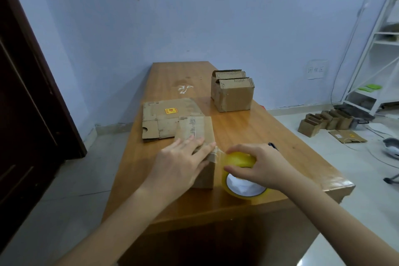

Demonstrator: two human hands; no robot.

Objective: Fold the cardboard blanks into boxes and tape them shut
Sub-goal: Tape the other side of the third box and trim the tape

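Note:
A folded cardboard box [200, 131] stands on the wooden table [254, 127] in front of me. My left hand [179, 164] lies flat on its near top edge, fingers straight, pressing it down. Just right of the box, my right hand [257, 164] grips a roll of yellowish clear tape [239, 177] from above. A short strip of tape [218, 152] runs from the roll to the box's near right corner. A stack of flat cardboard blanks [164, 119] lies behind the box, to its left.
Two folded boxes [233, 90] with open top flaps stand at the table's far right. A scrap of clear tape [184, 88] lies near the far end. On the floor at right are several small boxes [326, 122], a flat blank, a white shelf frame [371, 49] and cables. A dark door [26, 93] is left.

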